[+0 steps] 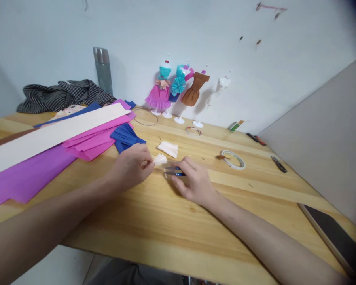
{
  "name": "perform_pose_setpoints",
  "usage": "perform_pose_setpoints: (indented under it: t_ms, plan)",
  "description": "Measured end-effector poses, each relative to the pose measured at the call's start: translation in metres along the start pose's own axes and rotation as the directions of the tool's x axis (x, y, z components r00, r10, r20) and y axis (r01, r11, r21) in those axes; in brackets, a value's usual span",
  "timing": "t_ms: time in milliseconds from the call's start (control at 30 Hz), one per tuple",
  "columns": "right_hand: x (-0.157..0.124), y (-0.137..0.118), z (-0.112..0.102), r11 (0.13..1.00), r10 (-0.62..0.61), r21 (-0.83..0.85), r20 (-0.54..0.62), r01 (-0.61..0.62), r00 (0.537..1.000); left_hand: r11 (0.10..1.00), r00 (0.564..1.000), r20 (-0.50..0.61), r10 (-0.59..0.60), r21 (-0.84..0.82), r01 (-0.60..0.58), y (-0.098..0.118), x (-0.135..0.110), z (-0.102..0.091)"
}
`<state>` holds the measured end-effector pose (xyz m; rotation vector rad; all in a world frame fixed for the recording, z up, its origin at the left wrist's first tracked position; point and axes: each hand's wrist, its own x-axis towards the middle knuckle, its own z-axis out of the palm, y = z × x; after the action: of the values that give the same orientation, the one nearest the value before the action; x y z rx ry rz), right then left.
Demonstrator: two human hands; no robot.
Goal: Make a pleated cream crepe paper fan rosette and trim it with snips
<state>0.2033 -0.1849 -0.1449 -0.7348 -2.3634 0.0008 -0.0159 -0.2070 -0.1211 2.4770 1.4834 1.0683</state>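
Observation:
My left hand (134, 165) pinches a small gathered piece of cream crepe paper (160, 159) between thumb and fingers, just above the table. In my right hand (193, 180) is a small pair of thread snips (175, 172), its two blades pointing left toward the paper. The blades look parted and sit just below and right of the gathered piece. A tiny cream scrap (165, 174) shows by the blade tips. Just behind both hands, a flat pleated cream piece (167, 149) lies on the wood.
Crepe paper sheets (56, 126) are piled at left, with a folded blue piece (126, 136) beside them. Several small dress stands (179, 120) line the wall near a bottle (103, 71). Right are a tape roll (240, 161), a cutter (279, 164) and a dark flat device (329, 233).

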Motion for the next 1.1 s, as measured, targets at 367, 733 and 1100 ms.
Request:
perform_pose_setpoints:
  t_ms: [367, 733, 1100]
  plan:
    - [0.002, 0.004, 0.003, 0.998, -0.052, 0.054, 0.208, 0.041, 0.977, 0.938, 0.981, 0.016, 0.192, 0.293, -0.188, 0.005, -0.003, -0.003]
    - [0.004, -0.018, 0.006, 0.941, -0.031, 0.336, -0.007, 0.031, 1.000, 0.862, 0.887, 0.154, 0.435, 0.213, -0.460, 0.018, -0.011, 0.008]
    - [-0.002, -0.011, 0.009, 0.932, 0.107, 0.349, -0.001, -0.100, 0.994, 0.923, 0.931, 0.191, 0.310, 0.175, -0.343, 0.015, -0.008, 0.008]
